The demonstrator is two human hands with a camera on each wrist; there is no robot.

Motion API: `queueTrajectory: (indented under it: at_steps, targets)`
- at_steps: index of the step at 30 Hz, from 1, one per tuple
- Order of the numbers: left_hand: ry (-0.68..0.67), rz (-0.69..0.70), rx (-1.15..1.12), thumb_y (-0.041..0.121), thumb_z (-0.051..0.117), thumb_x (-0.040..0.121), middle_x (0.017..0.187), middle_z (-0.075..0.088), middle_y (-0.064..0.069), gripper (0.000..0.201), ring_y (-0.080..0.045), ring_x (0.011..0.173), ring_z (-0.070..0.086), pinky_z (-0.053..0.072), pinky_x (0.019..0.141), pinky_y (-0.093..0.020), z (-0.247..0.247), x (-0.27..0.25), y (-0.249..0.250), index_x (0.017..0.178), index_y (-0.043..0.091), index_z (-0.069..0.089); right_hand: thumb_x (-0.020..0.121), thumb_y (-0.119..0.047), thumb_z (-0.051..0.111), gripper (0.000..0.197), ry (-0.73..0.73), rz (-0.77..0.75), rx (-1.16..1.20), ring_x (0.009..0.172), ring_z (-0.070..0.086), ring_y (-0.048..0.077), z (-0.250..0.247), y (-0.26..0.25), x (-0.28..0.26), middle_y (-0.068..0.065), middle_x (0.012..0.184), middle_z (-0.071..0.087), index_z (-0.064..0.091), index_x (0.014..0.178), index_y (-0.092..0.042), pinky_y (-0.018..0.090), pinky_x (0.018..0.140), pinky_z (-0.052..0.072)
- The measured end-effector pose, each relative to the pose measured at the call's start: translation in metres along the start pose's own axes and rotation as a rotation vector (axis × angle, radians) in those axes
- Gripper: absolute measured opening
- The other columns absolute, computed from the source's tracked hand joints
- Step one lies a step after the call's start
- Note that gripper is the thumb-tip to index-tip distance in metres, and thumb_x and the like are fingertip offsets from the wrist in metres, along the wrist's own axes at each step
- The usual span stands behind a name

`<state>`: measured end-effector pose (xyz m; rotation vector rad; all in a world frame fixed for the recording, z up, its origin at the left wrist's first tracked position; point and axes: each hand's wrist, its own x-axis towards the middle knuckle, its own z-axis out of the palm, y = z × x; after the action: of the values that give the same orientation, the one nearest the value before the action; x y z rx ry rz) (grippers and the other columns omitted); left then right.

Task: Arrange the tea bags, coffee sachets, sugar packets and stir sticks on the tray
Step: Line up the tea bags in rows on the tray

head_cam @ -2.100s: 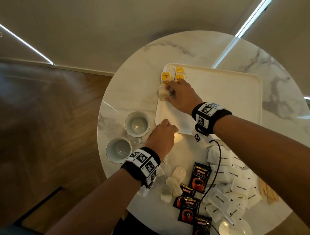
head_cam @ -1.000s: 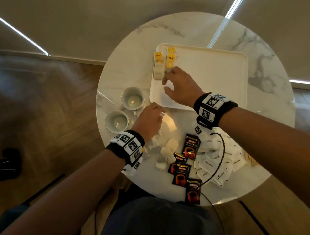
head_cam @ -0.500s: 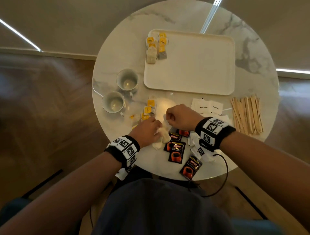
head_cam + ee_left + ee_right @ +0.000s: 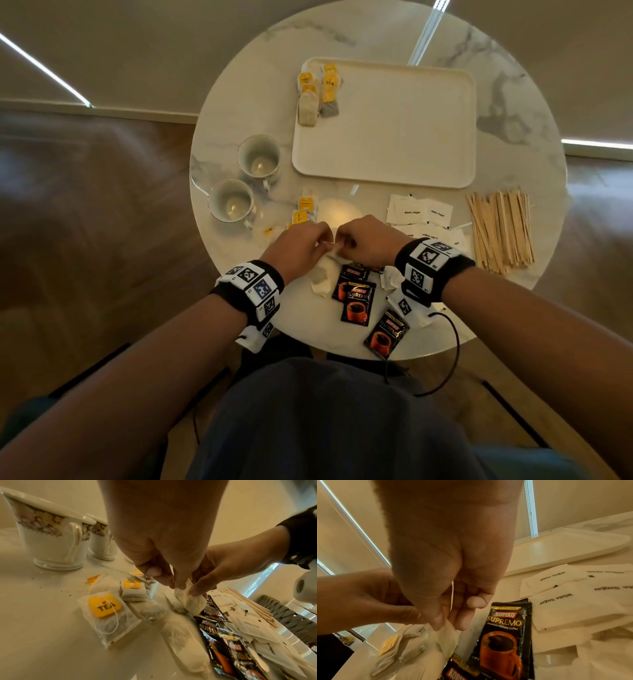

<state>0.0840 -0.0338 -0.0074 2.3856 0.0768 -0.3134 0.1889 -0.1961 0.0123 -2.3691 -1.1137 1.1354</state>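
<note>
Both hands meet over the table's near side and pinch one white tea bag (image 4: 322,278) (image 4: 191,602) between them. My left hand (image 4: 322,241) (image 4: 171,584) holds its top edge. My right hand (image 4: 342,244) (image 4: 448,623) grips the same edge, and the bag's string (image 4: 452,595) runs through its fingers. The cream tray (image 4: 383,150) lies farther out, with several tea bags (image 4: 318,94) in its far left corner. More tea bags (image 4: 303,209) lie loose to the left of my hands. Black coffee sachets (image 4: 356,301), white sugar packets (image 4: 418,213) and wooden stir sticks (image 4: 500,228) lie on the table.
Two white cups (image 4: 258,159) (image 4: 231,205) stand left of the tray on the round marble table (image 4: 246,102). The table's near edge runs just under my wrists. A black cable (image 4: 452,359) hangs from my right wrist.
My right hand has left the tea bags on the tray and come back to the near side. Both hands now pinch a loose tea bag there.
</note>
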Motion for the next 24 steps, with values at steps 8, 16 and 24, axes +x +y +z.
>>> queueTrajectory:
  at_steps: [8, 16, 24]
  targets:
    - [-0.026, -0.104, 0.011, 0.019, 0.063, 0.092, 0.106, 0.06, 0.001, 0.032, -0.013, 0.093, 0.055, 0.047, 0.083, -0.03, 0.006, 0.009, 0.005, 0.123, 0.018, 0.057, 0.092, -0.018, 0.058, 0.009, 0.084, -0.006, -0.004, 0.077, 0.053, 0.017, -0.015, 0.015, -0.005, -0.003, 0.08, 0.059, 0.063, 0.096, -0.011, 0.024, 0.068, 0.037]
    - [-0.131, -0.197, 0.12, 0.023, 0.057, 0.095, 0.12, 0.052, -0.008, 0.043, -0.028, 0.107, 0.056, 0.042, 0.079, -0.033, 0.02, 0.026, 0.013, 0.137, 0.018, 0.047, 0.091, -0.021, 0.059, 0.008, 0.104, 0.028, 0.037, 0.078, 0.057, 0.017, -0.025, 0.031, -0.004, -0.001, 0.085, 0.063, 0.061, 0.095, -0.014, 0.023, 0.064, 0.039]
    - [-0.058, -0.121, 0.086, 0.017, 0.056, 0.096, 0.106, 0.048, -0.007, 0.016, -0.024, 0.091, 0.055, 0.04, 0.069, -0.029, 0.018, 0.025, 0.009, 0.11, 0.012, 0.062, 0.095, -0.023, 0.056, 0.016, 0.137, 0.049, 0.05, 0.083, 0.057, 0.018, -0.027, 0.033, -0.004, 0.0, 0.09, 0.065, 0.062, 0.104, -0.011, 0.025, 0.07, 0.039]
